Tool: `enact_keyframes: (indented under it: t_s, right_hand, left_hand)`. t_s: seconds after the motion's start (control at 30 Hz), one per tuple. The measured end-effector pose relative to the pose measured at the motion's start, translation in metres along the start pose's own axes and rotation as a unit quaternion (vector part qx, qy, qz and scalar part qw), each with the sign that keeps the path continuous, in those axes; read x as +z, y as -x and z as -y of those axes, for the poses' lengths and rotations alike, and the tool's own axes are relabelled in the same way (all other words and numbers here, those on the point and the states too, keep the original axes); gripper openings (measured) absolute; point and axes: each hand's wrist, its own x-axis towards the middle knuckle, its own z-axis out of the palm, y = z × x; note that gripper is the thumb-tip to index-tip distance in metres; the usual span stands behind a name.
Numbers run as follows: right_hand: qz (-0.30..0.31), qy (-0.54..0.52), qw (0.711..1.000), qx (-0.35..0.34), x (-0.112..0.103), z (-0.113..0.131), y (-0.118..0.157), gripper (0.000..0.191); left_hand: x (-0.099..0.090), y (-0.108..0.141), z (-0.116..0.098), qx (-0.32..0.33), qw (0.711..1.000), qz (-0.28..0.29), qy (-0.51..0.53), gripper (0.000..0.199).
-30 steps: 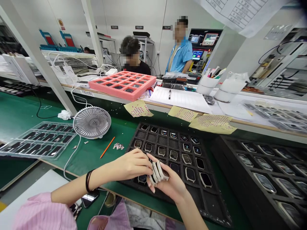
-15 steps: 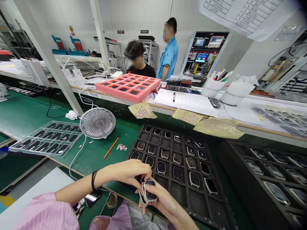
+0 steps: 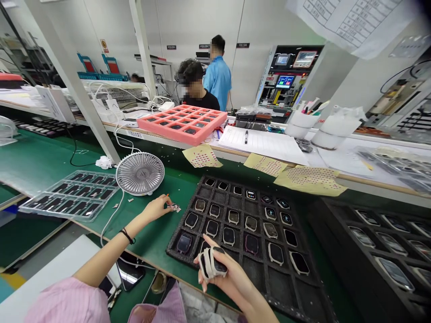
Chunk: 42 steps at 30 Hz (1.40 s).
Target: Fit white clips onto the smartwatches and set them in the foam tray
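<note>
My right hand [image 3: 230, 271] is wrapped round a small stack of smartwatches [image 3: 212, 264] with pale cases and dark screens, above the front edge of a black foam tray [image 3: 266, 278]. That tray holds rows of similar watches, one of them with a purple case [image 3: 251, 244]. Further left, my left hand [image 3: 155, 209] reaches down to the green bench. Its thumb and fingertips are drawn together at a little heap of small whitish-silver pieces [image 3: 175, 207]; what lies between them is too small to make out. An orange stick tip [image 3: 167, 195] shows just behind these fingers.
A white fan [image 3: 140, 174] stands left of the tray, its cable crossing the bench. Beyond it lies a clear tray of black parts [image 3: 72, 195]. Another black foam tray [image 3: 323, 211] is at right. A shelf holds a pink foam tray [image 3: 183, 134]; two people are behind it.
My left hand has left the watches and moved forward-left to the small pieces. The right hand keeps the watches. A dark watch at the tray's near-left corner is now uncovered.
</note>
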Motion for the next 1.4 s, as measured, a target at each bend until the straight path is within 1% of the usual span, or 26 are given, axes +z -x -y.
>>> enact_keyframes:
  t_s: [0.13,0.27,0.33,0.4,0.43,0.47,0.5,0.57,0.63,0.7,0.77,0.87,1.03,1.17,1.23,1.33,1.4]
  right_hand:
    - [0.005,0.007,1.0,-0.007,0.005,0.003,0.001,0.085]
    - [-0.003,0.014,0.999,-0.037,0.008,0.006,0.002,0.08]
    - [-0.017,0.015,0.997,-0.078,0.011,0.008,0.002,0.078]
    - [-0.044,0.024,0.99,-0.132,0.016,0.01,0.001,0.079]
    - [-0.06,0.032,0.984,-0.163,0.018,0.011,0.0,0.079]
    - [-0.074,0.043,0.977,-0.196,0.021,0.012,-0.002,0.08]
    - [-0.086,0.053,0.968,-0.229,0.023,0.013,-0.003,0.081]
    - [-0.102,0.071,0.95,-0.287,0.026,0.013,-0.006,0.083]
    - [-0.119,0.087,0.933,-0.327,0.026,0.012,-0.008,0.083]
    - [-0.143,0.113,0.918,-0.353,0.023,0.01,-0.008,0.082]
    - [-0.159,0.141,0.902,-0.377,0.02,0.009,-0.008,0.082]
    - [-0.172,0.168,0.885,-0.398,0.016,0.008,-0.009,0.081]
    - [-0.198,0.209,0.855,-0.432,0.017,0.008,-0.011,0.078]
    - [-0.207,0.224,0.842,-0.445,0.019,0.008,-0.01,0.076]
    - [-0.215,0.219,0.838,-0.451,0.02,0.01,-0.01,0.076]
    - [-0.229,0.205,0.836,-0.455,0.02,0.013,-0.009,0.076]
    - [-0.238,0.199,0.833,-0.458,0.019,0.014,-0.01,0.076]
  left_hand:
    - [0.008,-0.002,0.0,-0.006,1.0,0.001,0.024,0.02]
    - [0.002,-0.005,-0.004,-0.011,0.998,-0.004,0.059,0.019]
    - [-0.004,0.001,-0.016,-0.012,0.997,-0.027,0.071,0.023]
    - [-0.009,0.013,-0.038,-0.006,0.991,-0.065,0.118,0.028]
    - [-0.01,0.022,-0.053,-0.002,0.978,-0.102,0.184,0.029]
    - [-0.011,0.032,-0.071,0.01,0.957,-0.117,0.267,0.03]
    - [-0.011,0.042,-0.089,0.028,0.934,-0.12,0.337,0.03]
    - [-0.009,0.062,-0.124,0.062,0.887,-0.104,0.445,0.03]
    - [-0.005,0.077,-0.15,0.081,0.849,-0.058,0.519,0.03]
    - [0.0,0.083,-0.167,0.078,0.819,-0.019,0.568,0.03]
    - [0.005,0.085,-0.175,0.065,0.804,-0.003,0.59,0.028]
    - [0.012,0.084,-0.18,0.065,0.806,-0.023,0.588,0.024]
    - [0.021,0.087,-0.185,0.098,0.819,-0.074,0.561,0.019]
    - [0.027,0.091,-0.19,0.139,0.829,-0.126,0.527,0.016]
    - [0.029,0.094,-0.192,0.168,0.837,-0.144,0.501,0.018]
    - [0.034,0.097,-0.191,0.207,0.852,-0.131,0.463,0.025]
    - [0.039,0.099,-0.189,0.217,0.856,-0.119,0.454,0.027]
